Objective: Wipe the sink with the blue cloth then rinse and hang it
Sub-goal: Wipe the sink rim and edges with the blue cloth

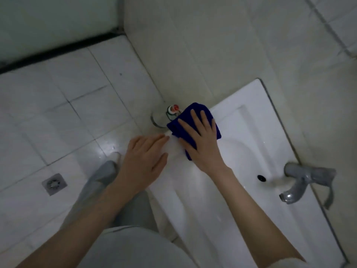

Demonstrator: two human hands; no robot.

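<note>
A white sink (257, 132) runs from the frame's middle to the lower right, mounted against a tiled wall. The blue cloth (195, 111) lies folded on the sink's left rim near its far corner. My right hand (201, 140) presses flat on the cloth, fingers spread, covering most of it. Just to the left, my left hand (144, 157) rests palm down on the sink's front-left edge, fingers together and holding nothing. A grey metal tap (301, 182) stands at the back of the basin on the right, beside the dark overflow hole (261, 178).
A glass jar (164, 117) with a wire clasp and red-topped lid stands on the floor by the sink's left corner. White floor tiles spread left, with a square metal floor drain (54, 184). My grey-trousered legs show below the hands.
</note>
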